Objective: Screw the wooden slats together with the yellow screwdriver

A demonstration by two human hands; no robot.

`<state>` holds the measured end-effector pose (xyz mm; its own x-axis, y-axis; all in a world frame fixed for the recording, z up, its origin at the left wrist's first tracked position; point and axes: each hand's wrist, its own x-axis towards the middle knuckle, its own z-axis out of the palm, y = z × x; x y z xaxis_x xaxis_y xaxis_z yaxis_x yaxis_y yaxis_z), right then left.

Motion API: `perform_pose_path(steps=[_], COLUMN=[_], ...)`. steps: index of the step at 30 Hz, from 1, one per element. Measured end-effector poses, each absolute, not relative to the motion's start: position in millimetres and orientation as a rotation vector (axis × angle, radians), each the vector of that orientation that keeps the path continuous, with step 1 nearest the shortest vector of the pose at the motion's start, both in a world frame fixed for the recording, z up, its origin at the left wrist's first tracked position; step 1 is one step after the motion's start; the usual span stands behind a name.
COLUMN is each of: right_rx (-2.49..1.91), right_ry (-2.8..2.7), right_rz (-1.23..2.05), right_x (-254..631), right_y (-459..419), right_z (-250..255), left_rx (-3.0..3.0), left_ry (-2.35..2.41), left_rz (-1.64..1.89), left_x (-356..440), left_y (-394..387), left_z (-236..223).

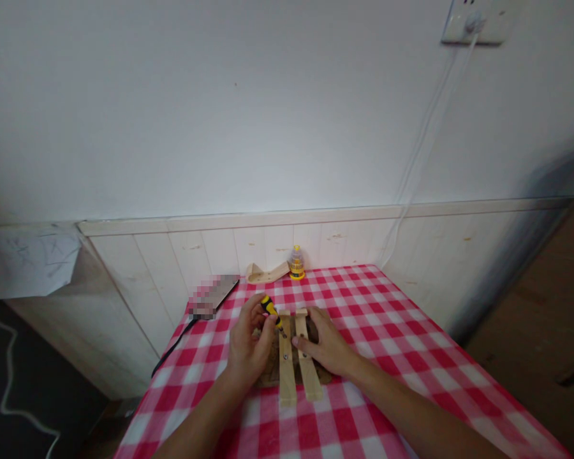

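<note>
My left hand (249, 344) is closed around a small yellow-and-black screwdriver (270, 310), its tip down on a pale wooden slat (286, 373). My right hand (328, 344) lies flat with fingers stretched over a second slat (309, 376) beside it, pressing it down. Both slats lie side by side across a brown wooden piece (266, 376) on the red-and-white checked tablecloth (392, 357). Small screws show in the slats.
At the table's far edge lie a curved wooden part (265, 274) and a small yellow-based container (296, 262). A dark flat device (215, 294) with a black cable sits at the far left corner. A white cord (421, 146) hangs from a wall socket (476, 22).
</note>
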<state>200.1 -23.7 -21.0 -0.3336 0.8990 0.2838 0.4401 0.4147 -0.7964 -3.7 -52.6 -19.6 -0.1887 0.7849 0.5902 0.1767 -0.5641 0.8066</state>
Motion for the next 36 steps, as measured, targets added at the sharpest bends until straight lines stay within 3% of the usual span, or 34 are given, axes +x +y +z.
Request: perform_pose_path(steps=[9,36], right_rx=[-1.121,-1.118], right_ry=[-1.932,-1.936], right_rz=[0.784,0.777], right_x=[200.2,200.3], right_y=[-23.9,-24.3], right_z=[-22.4,-20.2], left_rx=[1.665,1.752], left_ry=[1.332,1.283], left_rz=[1.905,1.812], left_x=[-2.2,-2.1], left_y=[-49.0,-52.0], left_z=[-15.0,-21.5])
